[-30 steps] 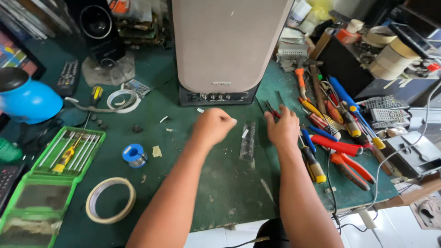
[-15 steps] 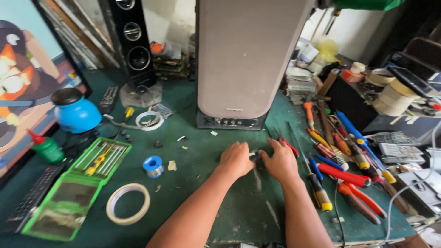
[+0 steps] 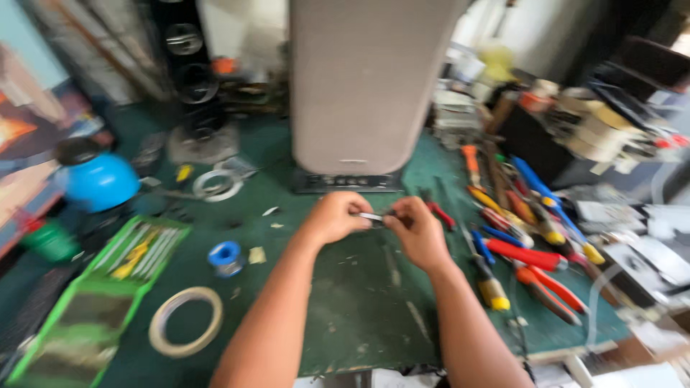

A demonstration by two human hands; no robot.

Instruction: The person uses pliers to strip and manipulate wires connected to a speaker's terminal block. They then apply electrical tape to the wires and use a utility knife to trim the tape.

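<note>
Many hand tools, seemingly pliers, rightward.

I'm seeing: grey speaker standing at the mat's far edge | tape roll lying near its left front corner | pliers crowding its right edge

Left hand: bare, no glove or ring
Right hand: bare, no glove
Forearms: unsleeved
</note>
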